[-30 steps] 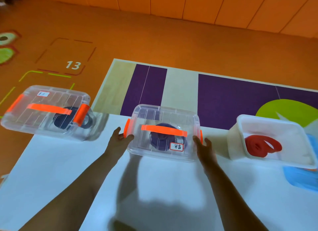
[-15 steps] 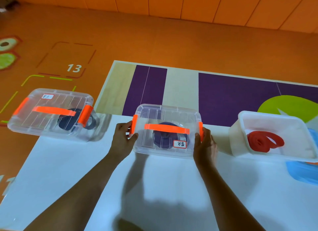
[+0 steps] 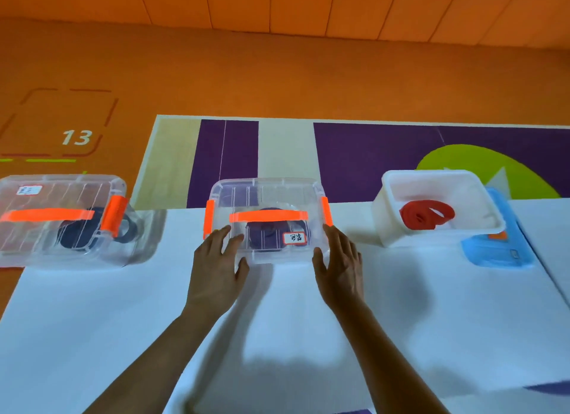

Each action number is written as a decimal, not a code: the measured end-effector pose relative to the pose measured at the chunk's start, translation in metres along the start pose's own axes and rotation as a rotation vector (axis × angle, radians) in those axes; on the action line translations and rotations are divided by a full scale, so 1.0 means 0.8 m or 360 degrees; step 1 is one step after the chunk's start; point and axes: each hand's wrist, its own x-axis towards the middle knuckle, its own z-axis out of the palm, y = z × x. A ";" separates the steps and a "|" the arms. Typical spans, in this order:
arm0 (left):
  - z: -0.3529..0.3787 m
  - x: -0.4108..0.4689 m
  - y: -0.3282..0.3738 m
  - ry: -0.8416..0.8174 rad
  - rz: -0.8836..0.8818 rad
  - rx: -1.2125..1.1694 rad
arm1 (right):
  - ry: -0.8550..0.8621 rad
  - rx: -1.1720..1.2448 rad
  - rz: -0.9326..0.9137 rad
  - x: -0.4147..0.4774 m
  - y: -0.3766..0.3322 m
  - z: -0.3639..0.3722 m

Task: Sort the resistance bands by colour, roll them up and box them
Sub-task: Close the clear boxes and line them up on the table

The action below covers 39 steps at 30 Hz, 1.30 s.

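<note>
Flanking the lidded clear box [image 3: 268, 194] on the worktop [image 3: 123, 305], rolled purple band [image 3: 265, 234] inside it, with left grip [image 3: 216, 265] and right grip [image 3: 339, 265] both released, flat against it, likely needing even pressing of both orange latches [image 3: 209, 217].

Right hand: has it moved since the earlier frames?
Yes. The right hand has drawn back toward the person, from the orange latch to the near right corner of the middle box.
</note>
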 end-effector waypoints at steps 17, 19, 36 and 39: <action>0.052 -0.065 0.263 -0.0118 0.0478 -0.0041 | 0.0124 -0.0158 0.0146 -0.099 0.164 -0.160; 0.068 -0.076 0.308 -0.0131 0.0479 -0.0041 | 0.0109 -0.0161 0.0188 -0.106 0.201 -0.188; 0.210 -0.089 0.541 -0.0462 0.0611 0.0011 | -0.0165 -0.0220 0.0430 -0.106 0.436 -0.301; 0.229 -0.052 0.580 -0.0606 0.0629 -0.0008 | -0.0204 -0.0230 0.0481 -0.087 0.469 -0.320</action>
